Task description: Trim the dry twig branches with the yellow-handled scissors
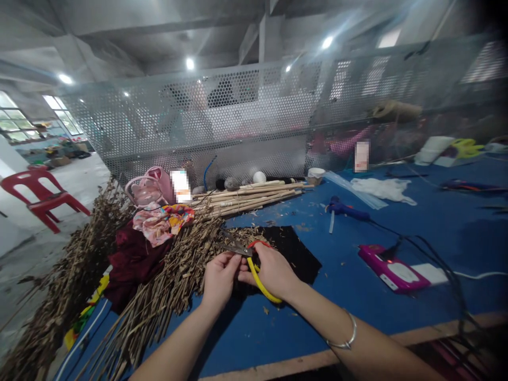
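Scissors (246, 252) are clamped in the right hand (275, 269), and the left hand (218, 279), pinched alongside, contents unclear, could be nicked by slipping blades (237, 248).

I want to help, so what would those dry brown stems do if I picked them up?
The dry brown stems would probably feel light, since they look thin. They might snap or shed: they look dried out, and little bits lie on the black sheet. Being heaped together, they may snag too.
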Available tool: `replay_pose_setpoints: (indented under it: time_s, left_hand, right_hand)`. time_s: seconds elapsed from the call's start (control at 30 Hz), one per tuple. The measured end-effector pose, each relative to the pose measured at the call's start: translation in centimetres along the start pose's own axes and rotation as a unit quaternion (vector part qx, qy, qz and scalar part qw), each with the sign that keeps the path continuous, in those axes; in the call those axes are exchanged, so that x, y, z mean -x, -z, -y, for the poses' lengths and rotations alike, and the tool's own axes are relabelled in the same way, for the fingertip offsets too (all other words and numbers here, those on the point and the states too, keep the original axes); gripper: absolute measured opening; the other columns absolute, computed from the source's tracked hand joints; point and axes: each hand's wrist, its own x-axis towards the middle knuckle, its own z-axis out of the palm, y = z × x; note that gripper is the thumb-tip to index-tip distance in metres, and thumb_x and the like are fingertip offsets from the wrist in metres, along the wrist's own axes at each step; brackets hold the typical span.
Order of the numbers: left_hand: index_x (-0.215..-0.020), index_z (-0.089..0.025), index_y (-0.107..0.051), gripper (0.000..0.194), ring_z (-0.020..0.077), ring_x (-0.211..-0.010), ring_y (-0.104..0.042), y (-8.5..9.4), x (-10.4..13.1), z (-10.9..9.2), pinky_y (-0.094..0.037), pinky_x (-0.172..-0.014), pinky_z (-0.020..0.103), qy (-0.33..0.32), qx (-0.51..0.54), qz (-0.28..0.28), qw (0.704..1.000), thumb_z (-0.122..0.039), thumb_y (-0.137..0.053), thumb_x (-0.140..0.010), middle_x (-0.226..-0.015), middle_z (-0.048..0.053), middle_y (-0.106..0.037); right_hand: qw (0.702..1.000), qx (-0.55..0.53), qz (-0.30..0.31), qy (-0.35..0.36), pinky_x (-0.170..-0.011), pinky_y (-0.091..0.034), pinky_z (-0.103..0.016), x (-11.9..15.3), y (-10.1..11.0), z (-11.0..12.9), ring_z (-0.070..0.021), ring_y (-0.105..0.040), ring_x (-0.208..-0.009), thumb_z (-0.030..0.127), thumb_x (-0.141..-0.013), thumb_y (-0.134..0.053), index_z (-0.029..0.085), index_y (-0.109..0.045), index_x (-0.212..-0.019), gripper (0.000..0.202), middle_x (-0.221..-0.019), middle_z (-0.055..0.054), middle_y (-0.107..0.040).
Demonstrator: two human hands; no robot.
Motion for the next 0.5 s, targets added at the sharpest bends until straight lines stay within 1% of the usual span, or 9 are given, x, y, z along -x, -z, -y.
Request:
replay_pose_setpoints:
  time_s: [0.13, 0.3, 0.43, 0.5]
  left_hand:
    - [-0.075, -0.011, -0.066, 0.029, 0.0134, -0.060, -0.059, 0.09, -0.06, 0.00, -0.049, -0.057, 0.024, -0.011, -0.005, 0.004, 1.000, -0.037, -0.065, -0.064, -0.069, 0.006, -0.066]
    - [-0.082, -0.013, -0.067, 0.027, 0.0121, -0.063, -0.059, 0.11, -0.05, -0.21, -0.048, -0.060, 0.021, -0.015, -0.006, 0.006, 1.000, -0.034, -0.065, -0.065, -0.073, 0.005, -0.066]
    - [-0.086, -0.013, -0.067, 0.032, 0.0127, -0.065, -0.059, 0.19, -0.14, -0.03, -0.047, -0.063, 0.022, -0.021, -0.003, -0.003, 1.000, -0.033, -0.067, -0.062, -0.075, 0.005, -0.067]
    - [-0.087, -0.012, -0.067, 0.034, 0.0125, -0.064, -0.059, 0.24, -0.24, 0.14, -0.047, -0.062, 0.022, -0.014, 0.008, -0.015, 1.000, -0.033, -0.068, -0.061, -0.074, 0.005, -0.066]
  right_hand:
    - [1.000, -0.005, 0.017, -0.020, -0.052, -0.028, -0.023, 0.15, 0.13, 0.06, -0.0182, -0.058, -0.068, 0.059, -0.061, -0.061, 0.020, -0.046, -0.088, 0.050, -0.073, -0.002, -0.059]
    - [0.999, 0.027, 0.019, -0.041, -0.051, -0.027, -0.024, -0.11, 0.22, -0.09, -0.0190, -0.060, -0.065, 0.064, -0.063, -0.056, 0.020, -0.047, -0.082, 0.049, -0.069, -0.002, -0.061]
    - [0.998, 0.042, 0.014, -0.047, -0.052, -0.028, -0.024, -0.28, 0.14, -0.19, -0.0196, -0.060, -0.065, 0.066, -0.064, -0.053, 0.021, -0.048, -0.079, 0.048, -0.069, -0.002, -0.062]
    - [0.998, 0.044, 0.014, -0.047, -0.051, -0.028, -0.024, -0.32, 0.11, -0.21, -0.0195, -0.060, -0.065, 0.066, -0.064, -0.053, 0.021, -0.049, -0.078, 0.047, -0.069, -0.001, -0.062]
